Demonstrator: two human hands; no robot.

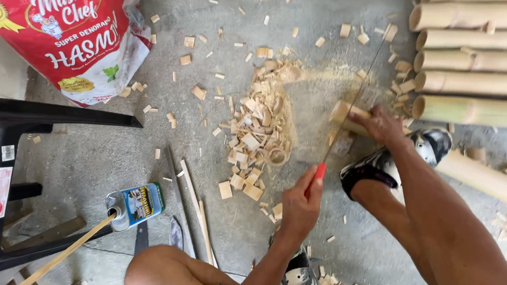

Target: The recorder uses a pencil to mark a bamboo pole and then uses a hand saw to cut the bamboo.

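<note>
The pale, round bamboo pole (349, 116) lies on the concrete floor (88, 156), its cut end bare. The right hand (383, 126) presses closed around it, while the left hand (300, 207) is clenched on the red-handled saw (349, 107) crossing it, beside a heap of bamboo chips (260, 125).

**Saw blade across a bamboo pole on the concrete**

The saw (349, 107) is thin and narrow-bladed with a red handle, which sits low near the frame's centre. Its blade slants up and to the right, crossing the bamboo pole (486, 177) close to that pole's cut end. The pole is pale tan and round; it lies flat on the grey floor, running from the cut end down towards the right edge.
</note>
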